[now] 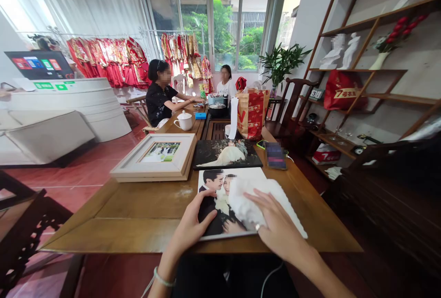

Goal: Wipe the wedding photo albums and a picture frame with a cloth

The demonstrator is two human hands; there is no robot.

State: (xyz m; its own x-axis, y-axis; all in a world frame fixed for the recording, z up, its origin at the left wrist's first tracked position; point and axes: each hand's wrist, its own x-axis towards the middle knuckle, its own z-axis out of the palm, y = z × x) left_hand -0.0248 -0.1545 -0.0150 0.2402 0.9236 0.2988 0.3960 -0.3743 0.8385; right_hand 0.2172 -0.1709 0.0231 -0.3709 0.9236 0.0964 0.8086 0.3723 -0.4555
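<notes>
A wedding photo print (220, 188) lies flat at the near edge of the wooden table (144, 215). My left hand (191, 224) rests on its left side, fingers spread and pressing it down. My right hand (275, 227) lies flat on a white cloth (255, 201) that covers the print's right part; a ring shows on one finger. A second, dark photo print (225, 154) sits just beyond. To the left of that one are stacked framed pictures (156, 156).
A phone (275, 155) lies right of the dark print. Farther along the table stand a white teapot (184, 121), a red paper bag (251, 113) and bowls. Two people sit at the far end. Wooden shelves (365, 82) line the right wall; a dark chair (24, 229) stands at left.
</notes>
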